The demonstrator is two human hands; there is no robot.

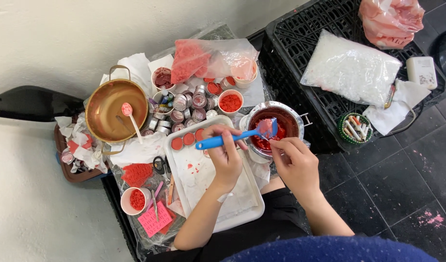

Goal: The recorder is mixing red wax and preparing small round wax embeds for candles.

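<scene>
Blue spatula (232,137), handle lying near level, translucent blade smeared red, blade end over the pot rim, small steel pot (274,128), round, holding red melted material, standing beside white tray's upper right corner.

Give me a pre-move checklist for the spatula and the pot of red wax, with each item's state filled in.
1. Left hand grips the blue spatula by its handle: ok.
2. Spatula blade over the metal pot, not the tray: ok.
3. Right hand at the pot's near rim, steadying it: cannot tell if it touches.
4. Red wax in the pot fully melted: cannot tell.
5. White tray has bare room beside the three filled tins: ok.
6. Scissors lie off the tray: ok.
</scene>
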